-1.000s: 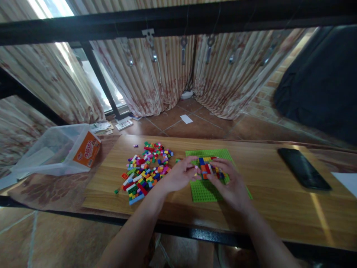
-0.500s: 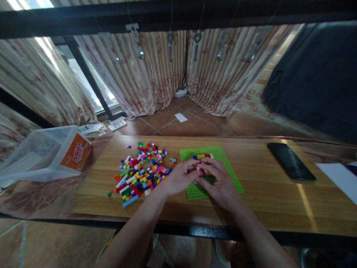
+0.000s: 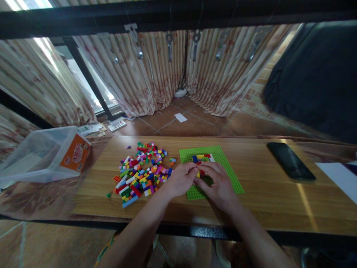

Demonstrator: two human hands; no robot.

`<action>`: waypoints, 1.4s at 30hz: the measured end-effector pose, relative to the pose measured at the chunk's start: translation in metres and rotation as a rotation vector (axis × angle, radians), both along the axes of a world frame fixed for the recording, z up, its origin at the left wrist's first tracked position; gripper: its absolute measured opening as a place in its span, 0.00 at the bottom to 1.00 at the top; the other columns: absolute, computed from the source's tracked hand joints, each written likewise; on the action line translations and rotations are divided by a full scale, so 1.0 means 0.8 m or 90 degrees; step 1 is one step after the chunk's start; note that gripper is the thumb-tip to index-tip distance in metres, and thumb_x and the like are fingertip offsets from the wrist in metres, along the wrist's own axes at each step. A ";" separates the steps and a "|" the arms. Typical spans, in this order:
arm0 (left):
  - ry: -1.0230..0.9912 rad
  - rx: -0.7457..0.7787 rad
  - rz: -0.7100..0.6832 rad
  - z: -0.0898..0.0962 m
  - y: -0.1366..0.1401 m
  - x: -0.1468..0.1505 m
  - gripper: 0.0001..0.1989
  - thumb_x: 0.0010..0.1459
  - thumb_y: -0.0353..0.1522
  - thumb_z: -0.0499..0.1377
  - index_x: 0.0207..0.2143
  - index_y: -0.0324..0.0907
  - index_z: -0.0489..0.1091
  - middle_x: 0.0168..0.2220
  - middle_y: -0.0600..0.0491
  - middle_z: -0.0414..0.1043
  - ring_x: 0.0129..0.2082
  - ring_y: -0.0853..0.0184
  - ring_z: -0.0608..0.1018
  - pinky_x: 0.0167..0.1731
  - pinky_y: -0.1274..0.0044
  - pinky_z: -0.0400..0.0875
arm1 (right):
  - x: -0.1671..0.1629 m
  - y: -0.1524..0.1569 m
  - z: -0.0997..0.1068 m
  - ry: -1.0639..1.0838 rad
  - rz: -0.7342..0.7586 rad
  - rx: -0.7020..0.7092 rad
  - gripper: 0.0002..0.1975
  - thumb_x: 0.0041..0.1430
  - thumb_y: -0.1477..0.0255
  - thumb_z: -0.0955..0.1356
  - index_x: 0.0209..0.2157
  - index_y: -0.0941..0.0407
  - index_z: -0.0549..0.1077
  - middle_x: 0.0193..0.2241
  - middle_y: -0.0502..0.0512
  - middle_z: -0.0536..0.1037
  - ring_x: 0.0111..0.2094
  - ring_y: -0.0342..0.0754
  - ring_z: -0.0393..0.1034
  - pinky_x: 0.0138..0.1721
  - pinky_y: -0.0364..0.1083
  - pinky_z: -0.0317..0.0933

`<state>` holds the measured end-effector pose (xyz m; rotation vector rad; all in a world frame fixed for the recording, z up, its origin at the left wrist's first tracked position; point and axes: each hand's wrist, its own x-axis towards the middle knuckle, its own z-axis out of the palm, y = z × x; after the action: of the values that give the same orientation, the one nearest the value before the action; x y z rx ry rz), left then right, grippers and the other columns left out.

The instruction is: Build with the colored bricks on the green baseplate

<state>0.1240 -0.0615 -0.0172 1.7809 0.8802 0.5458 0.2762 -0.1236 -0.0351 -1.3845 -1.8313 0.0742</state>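
My left hand (image 3: 182,179) and my right hand (image 3: 219,182) meet over the green studded baseplate (image 3: 227,167). Both are closed, with fingertips pinched together around a small yellow toy brick (image 3: 198,174). Red shows beside it under my right fingers; whether that piece is held or sits on the plate I cannot tell. Behind my fingers, a row of blue, yellow, red and white bricks (image 3: 203,158) is fixed to the plate, its near part covered by my hands. Left of the plate lies a loose pile of mixed colored toy bricks (image 3: 145,173).
A black phone (image 3: 291,160) lies on the wooden table (image 3: 264,201) at the right, near a white sheet (image 3: 338,180). Left of the table stands a clear plastic bin (image 3: 36,152) with an orange label. A dark bar (image 3: 178,16) with hooks crosses above.
My hands have turned the held piece, so yellow now shows where pink and red showed before. My fingers have shifted slightly, uncovering more of the brick row on the plate.
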 end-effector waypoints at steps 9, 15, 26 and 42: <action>-0.062 -0.146 0.005 0.004 0.001 -0.005 0.10 0.62 0.35 0.50 0.31 0.40 0.67 0.25 0.56 0.69 0.26 0.69 0.76 0.29 0.77 0.73 | 0.001 -0.003 0.001 -0.013 0.044 0.000 0.13 0.63 0.68 0.66 0.48 0.53 0.74 0.44 0.58 0.77 0.47 0.52 0.70 0.48 0.53 0.66; -0.104 -0.213 0.031 0.011 0.002 -0.004 0.09 0.63 0.33 0.50 0.37 0.39 0.67 0.32 0.51 0.75 0.29 0.70 0.79 0.31 0.78 0.74 | 0.009 -0.002 0.004 0.059 -0.024 -0.010 0.13 0.66 0.68 0.62 0.45 0.53 0.76 0.39 0.57 0.80 0.41 0.50 0.73 0.43 0.51 0.68; 0.306 0.250 0.131 0.024 0.039 -0.076 0.10 0.58 0.28 0.52 0.29 0.40 0.73 0.23 0.56 0.71 0.23 0.71 0.70 0.25 0.79 0.59 | 0.037 -0.005 0.000 0.136 -0.222 -0.082 0.13 0.61 0.62 0.66 0.34 0.56 0.77 0.32 0.55 0.80 0.32 0.48 0.74 0.37 0.47 0.66; 0.398 0.294 0.097 0.024 0.043 -0.093 0.19 0.53 0.23 0.51 0.44 0.40 0.74 0.44 0.49 0.77 0.42 0.63 0.78 0.45 0.75 0.70 | 0.012 -0.014 -0.014 0.033 -0.229 -0.097 0.13 0.62 0.63 0.65 0.33 0.56 0.77 0.31 0.56 0.80 0.32 0.49 0.71 0.36 0.47 0.62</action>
<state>0.0493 -0.0272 0.0023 2.3781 1.4094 0.2966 0.2859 -0.1351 -0.0463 -1.7825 -1.5343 0.0634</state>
